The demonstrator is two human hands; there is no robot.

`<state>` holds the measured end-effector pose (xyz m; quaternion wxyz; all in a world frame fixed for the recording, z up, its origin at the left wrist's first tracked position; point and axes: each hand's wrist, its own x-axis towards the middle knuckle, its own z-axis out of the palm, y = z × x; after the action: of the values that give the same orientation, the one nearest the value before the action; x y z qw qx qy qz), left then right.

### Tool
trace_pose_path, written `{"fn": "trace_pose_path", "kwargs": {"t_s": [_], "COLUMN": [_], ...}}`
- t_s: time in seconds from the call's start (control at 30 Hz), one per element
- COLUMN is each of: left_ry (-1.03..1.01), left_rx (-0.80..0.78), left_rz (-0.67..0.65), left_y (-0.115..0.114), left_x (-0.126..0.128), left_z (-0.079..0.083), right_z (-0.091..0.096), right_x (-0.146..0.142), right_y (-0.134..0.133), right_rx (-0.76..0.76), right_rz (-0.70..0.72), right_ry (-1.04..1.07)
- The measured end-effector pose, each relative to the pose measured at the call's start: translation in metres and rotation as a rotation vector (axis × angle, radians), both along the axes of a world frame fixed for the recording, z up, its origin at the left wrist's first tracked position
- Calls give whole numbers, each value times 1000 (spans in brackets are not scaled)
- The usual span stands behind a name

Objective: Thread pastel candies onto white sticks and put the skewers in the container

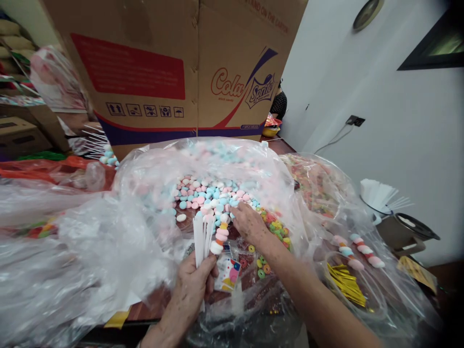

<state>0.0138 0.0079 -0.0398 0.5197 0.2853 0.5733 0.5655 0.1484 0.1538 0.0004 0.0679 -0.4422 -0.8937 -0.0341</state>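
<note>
My left hand [192, 285] is closed round a bundle of white sticks [201, 237]; one of them carries a stack of pink, white and orange candies [219, 235]. My right hand [248, 223] reaches into an open clear plastic bag [152, 174] of pink, blue and white round candies [208, 195], its fingertips pinched among them at the near edge. Just right of that hand lies a heap of small coloured ring candies [276, 227]. A small printed packet [229, 271] lies under the skewer.
A large Cola Sprite carton [174, 67] stands behind the bags. Two finished candy skewers [357, 249] and gold twist ties [346, 280] lie at the right in plastic. A holder of white sticks [380, 195] stands beside a dark pot [406, 229]. Crumpled plastic [72, 251] fills the left.
</note>
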Motion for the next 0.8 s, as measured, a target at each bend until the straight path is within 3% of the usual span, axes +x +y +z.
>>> {"fn": "trace_pose_path", "kwargs": {"t_s": [0.23, 0.43, 0.63, 0.8], "left_ry": [10, -2, -28, -8], "left_rx": [-21, -33, -25, -32], "left_rz": [-12, -13, 11, 15], "left_y": [-2, -2, 1, 0], "left_x": [0, 0, 2, 3], "left_z": [0, -1, 5, 6], "right_z": [9, 16, 13, -3], "right_x": [39, 67, 65, 60], "right_y": [-30, -24, -19, -27], "right_rx": [-165, -250, -148, -193], "right_rz": [99, 80, 50, 97], "right_ry": [-80, -43, 187, 145]}}
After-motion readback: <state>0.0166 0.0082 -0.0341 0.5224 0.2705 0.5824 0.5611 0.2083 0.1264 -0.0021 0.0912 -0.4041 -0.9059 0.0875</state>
